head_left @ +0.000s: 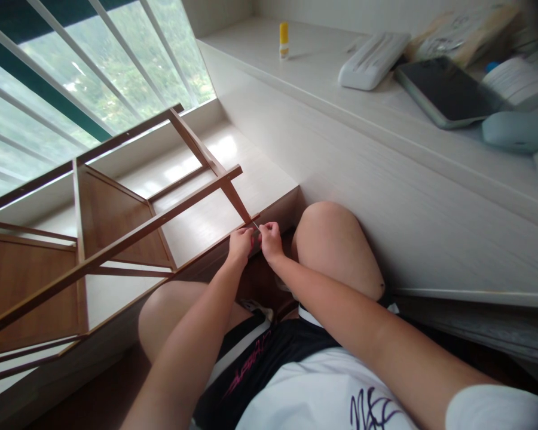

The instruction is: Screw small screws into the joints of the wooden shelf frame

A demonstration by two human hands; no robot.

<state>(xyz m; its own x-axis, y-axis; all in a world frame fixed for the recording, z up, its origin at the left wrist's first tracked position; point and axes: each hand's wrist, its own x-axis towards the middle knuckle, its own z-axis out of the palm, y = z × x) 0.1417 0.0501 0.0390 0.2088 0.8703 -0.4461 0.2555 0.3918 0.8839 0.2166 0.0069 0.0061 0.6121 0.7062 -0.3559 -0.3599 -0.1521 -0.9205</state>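
A brown wooden stool frame (116,239) lies on its side on the white window ledge (233,155), legs pointing toward me. My left hand (241,245) and my right hand (270,239) meet at the tip of one leg (244,212). Both are closed in a pinch around a thin, small metal piece (255,225) at the leg's end; I cannot make out what it is. My bare knees sit on either side below the hands.
A white desk (341,77) runs along the right, carrying a yellow-capped glue stick (284,40), a white case (372,60), a dark tablet (448,89) and a pale blue mouse (517,131). A barred window (72,77) fills the upper left.
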